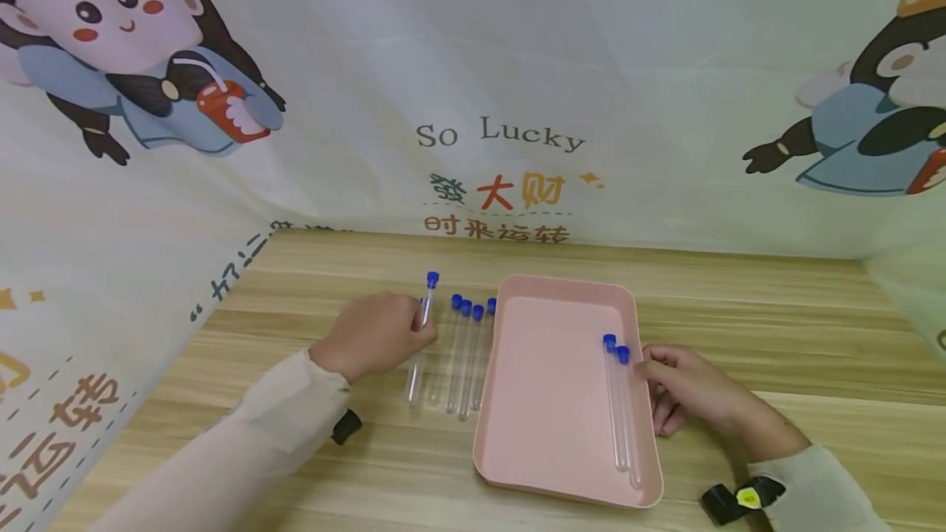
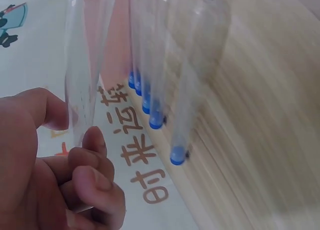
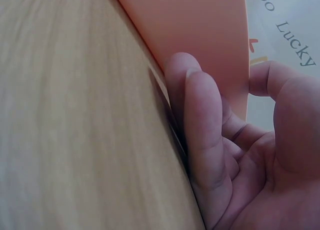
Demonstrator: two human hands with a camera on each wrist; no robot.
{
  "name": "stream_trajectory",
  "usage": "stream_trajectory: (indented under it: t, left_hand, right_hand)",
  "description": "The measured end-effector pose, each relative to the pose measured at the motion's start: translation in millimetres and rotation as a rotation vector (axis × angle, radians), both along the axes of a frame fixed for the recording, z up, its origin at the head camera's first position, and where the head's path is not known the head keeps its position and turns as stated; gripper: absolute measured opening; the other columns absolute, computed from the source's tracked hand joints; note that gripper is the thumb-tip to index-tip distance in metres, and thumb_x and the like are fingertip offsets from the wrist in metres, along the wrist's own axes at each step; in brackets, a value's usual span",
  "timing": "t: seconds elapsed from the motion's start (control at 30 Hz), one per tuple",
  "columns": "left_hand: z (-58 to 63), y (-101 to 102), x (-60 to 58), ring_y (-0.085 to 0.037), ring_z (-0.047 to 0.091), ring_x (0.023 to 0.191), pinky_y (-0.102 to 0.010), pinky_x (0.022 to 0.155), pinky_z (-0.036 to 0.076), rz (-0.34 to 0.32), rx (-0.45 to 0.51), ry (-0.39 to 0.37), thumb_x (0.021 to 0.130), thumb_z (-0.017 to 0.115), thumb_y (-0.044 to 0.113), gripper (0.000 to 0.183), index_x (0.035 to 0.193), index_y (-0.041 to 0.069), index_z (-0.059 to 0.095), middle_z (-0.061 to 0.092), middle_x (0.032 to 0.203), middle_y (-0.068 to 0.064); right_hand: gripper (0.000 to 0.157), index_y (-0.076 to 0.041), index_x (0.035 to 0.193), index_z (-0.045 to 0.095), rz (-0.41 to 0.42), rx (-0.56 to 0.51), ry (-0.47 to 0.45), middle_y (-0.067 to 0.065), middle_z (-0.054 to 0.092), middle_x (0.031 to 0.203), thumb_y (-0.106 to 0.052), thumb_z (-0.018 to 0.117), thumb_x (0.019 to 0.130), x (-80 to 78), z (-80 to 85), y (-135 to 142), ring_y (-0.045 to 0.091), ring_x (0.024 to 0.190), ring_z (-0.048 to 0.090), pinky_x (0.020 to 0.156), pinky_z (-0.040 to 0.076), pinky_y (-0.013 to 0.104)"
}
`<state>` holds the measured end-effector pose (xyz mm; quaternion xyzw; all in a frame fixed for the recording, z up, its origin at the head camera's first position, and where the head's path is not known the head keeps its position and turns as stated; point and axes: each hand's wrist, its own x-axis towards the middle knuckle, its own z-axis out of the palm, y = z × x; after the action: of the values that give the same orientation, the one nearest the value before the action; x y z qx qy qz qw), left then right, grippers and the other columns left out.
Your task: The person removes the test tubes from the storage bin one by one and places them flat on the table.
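My left hand (image 1: 380, 333) pinches a clear test tube with a blue cap (image 1: 432, 278) between thumb and fingers. The tube slants above the table, its cap at the far end; the left wrist view shows its clear body (image 2: 82, 65) close up. Beside it, several more capped test tubes (image 2: 155, 80) lie in a row on the table, left of a pink tray (image 1: 554, 401). Two capped test tubes (image 1: 619, 409) lie inside the tray along its right wall. My right hand (image 1: 691, 388) grips that side, thumb at the rim and fingers against the outer wall (image 3: 215, 35).
The wood-grain table (image 1: 739, 318) reaches back to a printed cloth backdrop (image 1: 502, 64) with cartoon figures and lettering. Another cloth side stands at the left. Dark wrist devices show below both sleeves.
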<state>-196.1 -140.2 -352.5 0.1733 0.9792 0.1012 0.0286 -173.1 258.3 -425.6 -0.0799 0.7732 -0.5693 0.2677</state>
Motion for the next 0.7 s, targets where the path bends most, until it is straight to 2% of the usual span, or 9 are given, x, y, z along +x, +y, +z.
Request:
stream_trajectory:
  t: [0.27, 0.7]
  left_hand:
    - [-9.7, -14.2, -7.5, -0.008, 0.031, 0.047, -0.024, 0.045, 0.026, 0.044, -0.008, -0.044, 0.096, 0.053, 0.032, 0.045, 0.055, 0.02, 0.04, 0.035, 0.05, 0.008]
    - [-21.2, -28.2, -18.0, -0.008, 0.03, 0.047, -0.024, 0.046, 0.03, 0.097, -0.054, -0.184, 0.099, 0.05, 0.036, 0.046, 0.057, 0.02, 0.04, 0.035, 0.052, 0.008]
  right_hand:
    - [0.032, 0.007, 0.109, 0.053, 0.001, 0.004, 0.004, 0.004, 0.065, 0.067, -0.024, 0.048, 0.101, 0.5, 1.4, -1.2, 0.012, 0.052, 0.064, 0.049, 0.055, 0.029]
    - [0.033, 0.006, 0.111, 0.052, -0.008, 0.014, -0.002, 0.004, 0.065, 0.067, -0.025, 0.048, 0.101, 0.4, 1.3, -0.9, 0.012, 0.052, 0.064, 0.049, 0.055, 0.029]
